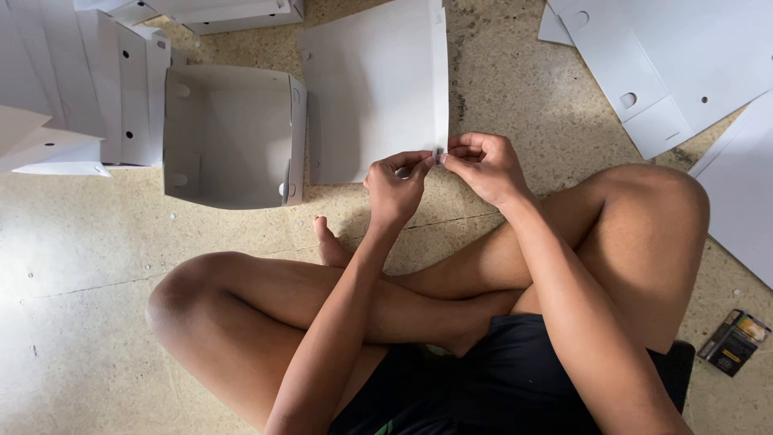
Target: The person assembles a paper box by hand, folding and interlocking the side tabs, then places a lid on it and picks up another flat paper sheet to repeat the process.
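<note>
A flat white cardboard sheet (pixel 374 89) lies on the floor in front of my crossed legs. My left hand (pixel 396 187) and my right hand (pixel 485 165) meet at the sheet's near right corner, fingertips pinching its edge from both sides. Next to the sheet on the left stands an assembled white cardboard box (pixel 232 135), open on top and empty.
Flat white box blanks (pixel 660 56) with punched holes lie at the upper right, more stacked folded blanks (pixel 88 89) at the upper left. A small dark packet (pixel 734 341) rests on the speckled floor at the right, near my knee.
</note>
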